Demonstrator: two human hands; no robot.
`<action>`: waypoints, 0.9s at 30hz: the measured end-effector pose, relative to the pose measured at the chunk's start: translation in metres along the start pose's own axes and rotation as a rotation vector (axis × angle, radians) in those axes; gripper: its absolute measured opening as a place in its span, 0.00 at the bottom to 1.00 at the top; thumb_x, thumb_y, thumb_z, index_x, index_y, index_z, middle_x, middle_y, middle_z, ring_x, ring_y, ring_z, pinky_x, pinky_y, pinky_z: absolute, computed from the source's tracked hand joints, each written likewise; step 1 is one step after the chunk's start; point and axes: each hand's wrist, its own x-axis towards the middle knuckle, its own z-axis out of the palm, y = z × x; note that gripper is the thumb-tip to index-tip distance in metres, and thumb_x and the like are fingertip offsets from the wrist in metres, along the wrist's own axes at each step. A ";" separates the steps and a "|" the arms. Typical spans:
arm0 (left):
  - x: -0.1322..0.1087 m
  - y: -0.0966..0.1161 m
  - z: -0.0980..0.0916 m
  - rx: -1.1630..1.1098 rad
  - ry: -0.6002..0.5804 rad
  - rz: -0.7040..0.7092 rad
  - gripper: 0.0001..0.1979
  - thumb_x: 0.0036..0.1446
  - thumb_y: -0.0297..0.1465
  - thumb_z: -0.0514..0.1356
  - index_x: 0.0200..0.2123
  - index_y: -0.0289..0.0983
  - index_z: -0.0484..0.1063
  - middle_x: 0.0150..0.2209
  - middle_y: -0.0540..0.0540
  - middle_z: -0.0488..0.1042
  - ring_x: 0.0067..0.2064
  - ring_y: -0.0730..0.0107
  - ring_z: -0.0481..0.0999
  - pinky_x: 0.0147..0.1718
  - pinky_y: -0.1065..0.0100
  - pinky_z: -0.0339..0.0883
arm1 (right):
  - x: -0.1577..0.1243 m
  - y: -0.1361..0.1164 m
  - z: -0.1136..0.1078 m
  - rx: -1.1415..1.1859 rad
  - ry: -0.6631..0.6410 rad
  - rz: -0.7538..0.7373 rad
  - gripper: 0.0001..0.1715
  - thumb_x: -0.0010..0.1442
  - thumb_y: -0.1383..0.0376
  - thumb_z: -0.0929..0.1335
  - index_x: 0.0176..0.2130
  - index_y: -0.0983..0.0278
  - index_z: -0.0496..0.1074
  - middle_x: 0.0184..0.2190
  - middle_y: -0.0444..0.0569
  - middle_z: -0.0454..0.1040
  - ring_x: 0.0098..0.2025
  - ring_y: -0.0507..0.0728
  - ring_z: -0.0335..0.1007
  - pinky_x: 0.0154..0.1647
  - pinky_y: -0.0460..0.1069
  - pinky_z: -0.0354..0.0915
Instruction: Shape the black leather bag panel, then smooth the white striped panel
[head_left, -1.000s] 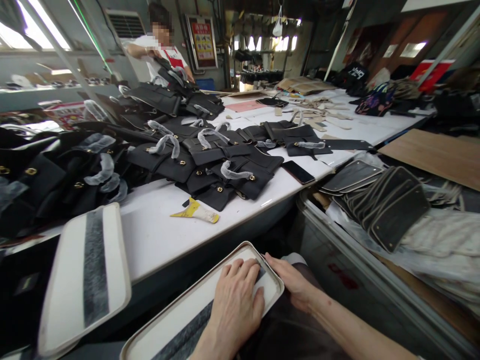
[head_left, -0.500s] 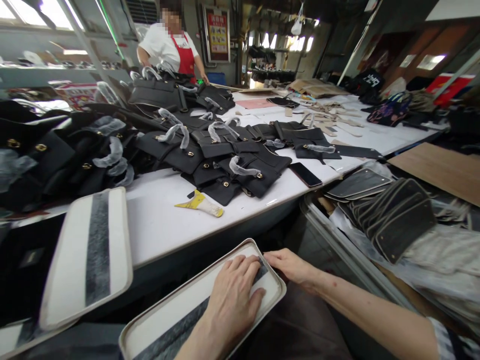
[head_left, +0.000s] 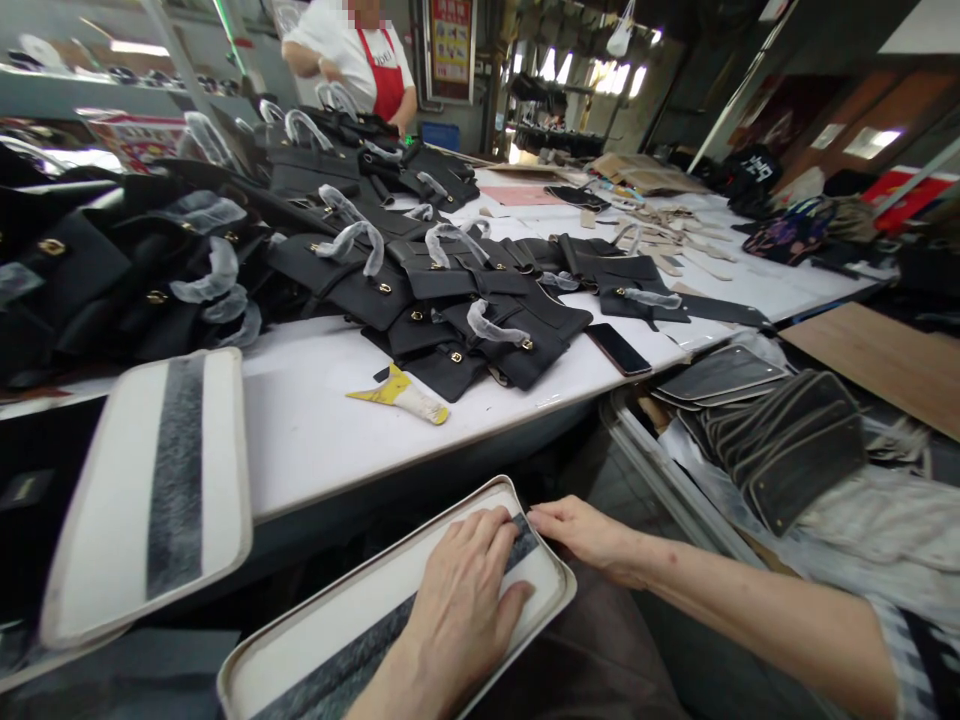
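Observation:
Across my lap lies a white bag panel [head_left: 330,632] with rounded corners, a raised rim and a dark grey stripe lengthwise. My left hand [head_left: 471,575] rests flat on its face near the far end, fingers stretched out over the stripe. At the panel's far right edge, my right hand [head_left: 576,530] pinches the rim by the stripe's end; its lower fingers are curled and partly hidden. A similar white panel with a grey stripe [head_left: 176,480] leans at the table's front edge on the left.
Black handbags [head_left: 517,340] with plastic-wrapped handles pile up on the white table [head_left: 315,440]. A yellow-and-white pointed piece [head_left: 401,395] and a phone [head_left: 619,349] lie near its edge. Dark panels [head_left: 795,440] fill a box at right. A co-worker in a red apron [head_left: 384,75] stands behind.
The view has shifted slightly, and the leaning panel appears further left. The co-worker's arm is now bent up at the chest. My hands keep almost the same hold on the panel.

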 end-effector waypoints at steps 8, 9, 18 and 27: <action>0.001 -0.001 -0.001 0.015 -0.022 0.034 0.18 0.58 0.36 0.61 0.51 0.40 0.67 0.56 0.45 0.68 0.56 0.57 0.65 0.56 0.54 0.59 | 0.003 -0.013 -0.007 -0.058 -0.103 0.110 0.34 0.46 0.40 0.74 0.31 0.68 0.72 0.27 0.44 0.69 0.30 0.51 0.61 0.31 0.46 0.56; 0.001 -0.001 -0.001 0.015 -0.021 0.034 0.18 0.58 0.36 0.61 0.51 0.40 0.67 0.56 0.45 0.68 0.56 0.57 0.65 0.56 0.54 0.60 | 0.004 -0.016 -0.008 -0.071 -0.109 0.133 0.34 0.45 0.40 0.74 0.30 0.68 0.72 0.27 0.44 0.70 0.30 0.51 0.62 0.31 0.46 0.56; 0.001 0.000 -0.001 -0.012 -0.006 0.028 0.12 0.59 0.33 0.60 0.47 0.39 0.70 0.52 0.46 0.69 0.53 0.58 0.67 0.54 0.55 0.63 | 0.011 -0.031 -0.009 -0.178 -0.131 0.287 0.31 0.43 0.42 0.76 0.26 0.64 0.65 0.24 0.41 0.67 0.30 0.52 0.62 0.31 0.46 0.59; 0.003 0.008 0.000 0.189 -0.020 0.092 0.16 0.59 0.35 0.58 0.49 0.33 0.69 0.47 0.38 0.71 0.50 0.51 0.67 0.50 0.51 0.65 | 0.003 -0.016 0.008 -0.170 0.009 0.168 0.25 0.51 0.45 0.72 0.34 0.64 0.72 0.29 0.44 0.72 0.34 0.54 0.65 0.33 0.47 0.59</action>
